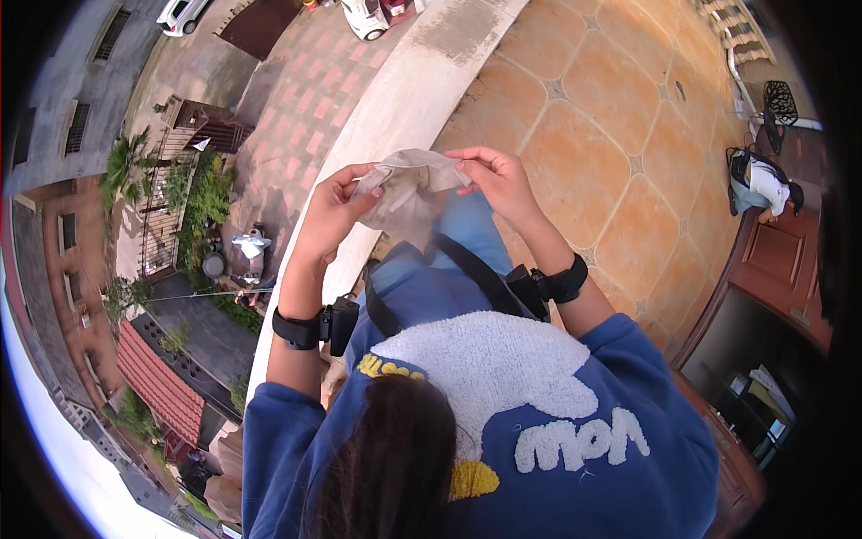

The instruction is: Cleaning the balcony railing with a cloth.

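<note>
A thin, pale grey piece of fabric (411, 195) hangs between my two hands in front of my body, its upper edge folded and its lower part sheer and slightly blurred. My left hand (340, 209) pinches one upper corner between thumb and fingers. At the other upper corner, the fingertips of my right hand (495, 178) grip the edge. Both forearms are raised, and each wears a black strap with a small black device. Behind the fabric are my blue trousers (475, 226).
A pale stone ledge (377, 114) runs beside me, with a paved yard below at left. Orange tiles (579, 168) cover the floor at right. A person (764, 182) bends near a brown wooden door (774, 249), close to a black chair (780, 102).
</note>
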Demonstrator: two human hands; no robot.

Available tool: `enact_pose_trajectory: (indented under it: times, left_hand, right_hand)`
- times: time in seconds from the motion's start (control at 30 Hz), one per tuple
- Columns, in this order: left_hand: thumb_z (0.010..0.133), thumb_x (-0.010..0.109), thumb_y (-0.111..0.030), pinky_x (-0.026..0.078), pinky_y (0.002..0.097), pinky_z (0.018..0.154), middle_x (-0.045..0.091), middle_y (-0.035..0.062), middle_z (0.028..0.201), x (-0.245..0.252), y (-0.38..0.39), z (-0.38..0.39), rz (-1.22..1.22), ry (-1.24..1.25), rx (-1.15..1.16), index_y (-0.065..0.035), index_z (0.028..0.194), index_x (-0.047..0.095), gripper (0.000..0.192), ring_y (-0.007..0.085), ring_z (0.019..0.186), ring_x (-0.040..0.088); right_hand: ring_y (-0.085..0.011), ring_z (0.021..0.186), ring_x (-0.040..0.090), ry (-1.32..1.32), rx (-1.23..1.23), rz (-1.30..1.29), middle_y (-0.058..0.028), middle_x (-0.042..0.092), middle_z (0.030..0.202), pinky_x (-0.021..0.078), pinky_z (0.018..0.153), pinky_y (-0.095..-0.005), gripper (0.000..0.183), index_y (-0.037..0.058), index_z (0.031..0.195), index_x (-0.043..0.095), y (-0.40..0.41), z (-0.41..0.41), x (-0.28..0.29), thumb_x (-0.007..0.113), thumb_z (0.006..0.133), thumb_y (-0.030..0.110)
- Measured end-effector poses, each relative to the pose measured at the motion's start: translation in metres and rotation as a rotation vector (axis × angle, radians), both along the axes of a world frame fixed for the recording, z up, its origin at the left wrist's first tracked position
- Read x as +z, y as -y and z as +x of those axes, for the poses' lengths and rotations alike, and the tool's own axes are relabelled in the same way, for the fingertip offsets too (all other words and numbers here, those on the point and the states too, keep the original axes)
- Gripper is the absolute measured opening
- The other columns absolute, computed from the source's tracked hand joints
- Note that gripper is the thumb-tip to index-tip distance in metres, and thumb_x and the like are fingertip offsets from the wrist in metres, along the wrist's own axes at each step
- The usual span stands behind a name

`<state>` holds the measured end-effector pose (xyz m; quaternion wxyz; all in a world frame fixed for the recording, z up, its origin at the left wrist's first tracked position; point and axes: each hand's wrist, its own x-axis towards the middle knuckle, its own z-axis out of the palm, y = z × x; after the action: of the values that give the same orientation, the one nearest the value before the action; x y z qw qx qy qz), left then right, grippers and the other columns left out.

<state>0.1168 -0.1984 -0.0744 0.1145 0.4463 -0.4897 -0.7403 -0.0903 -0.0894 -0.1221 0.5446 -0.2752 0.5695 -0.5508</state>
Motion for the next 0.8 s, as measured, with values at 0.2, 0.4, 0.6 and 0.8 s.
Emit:
enact_pose_trajectory:
  times: [0.2, 0.4, 0.6, 0.8]
  left_hand:
    - [0.083, 0.058, 0.002, 0.047, 0.023, 0.074, 0.066, 0.0064, 0.091, 0.0, 0.003, -0.012, -0.201, -0.042, -0.16, 0.0011, 0.102, 0.062, 0.02, 0.0092, 0.082, 0.06]
    - [0.082, 0.057, 0.002, 0.047, 0.025, 0.075, 0.067, 0.0056, 0.092, 0.014, 0.014, -0.049, -0.627, 0.003, -0.134, -0.0001, 0.098, 0.063, 0.017, 0.0107, 0.082, 0.061]
    - [0.08, 0.062, -0.003, 0.045, 0.0268, 0.077, 0.065, 0.0048, 0.088, 0.018, 0.023, -0.065, -0.733, 0.056, -0.431, -0.002, 0.105, 0.06, 0.025, 0.0108, 0.08, 0.059]
    - [0.073, 0.068, -0.012, 0.046, 0.0299, 0.073, 0.064, 0.0074, 0.087, 0.015, 0.031, -0.066, -0.867, -0.156, -0.55, -0.0063, 0.107, 0.06, 0.035, 0.0205, 0.078, 0.06]
  right_hand:
    - [-0.0043, 0.073, 0.053, -0.276, -0.166, -0.085, 0.0013, 0.059, 0.081, 0.0468, 0.063, -0.0204, 0.019, 0.0011, 0.098, 0.064, -0.02, -0.072, 0.039, 0.05, 0.087, 0.006]
    - [-0.0041, 0.072, 0.051, -0.502, -0.344, -0.169, 0.0004, 0.059, 0.081, 0.0401, 0.064, -0.0195, 0.017, -0.0006, 0.093, 0.062, -0.022, -0.085, 0.06, 0.046, 0.088, 0.004]
    - [-0.0044, 0.075, 0.051, -0.419, -0.457, -0.224, -0.0005, 0.059, 0.083, 0.0397, 0.067, -0.019, 0.017, -0.0008, 0.092, 0.06, -0.014, -0.09, 0.074, 0.044, 0.089, 0.005]
    - [-0.005, 0.075, 0.052, -0.381, -0.481, -0.228, -0.0008, 0.06, 0.083, 0.0406, 0.068, -0.0192, 0.018, 0.0006, 0.095, 0.06, -0.011, -0.099, 0.083, 0.044, 0.089, 0.007]
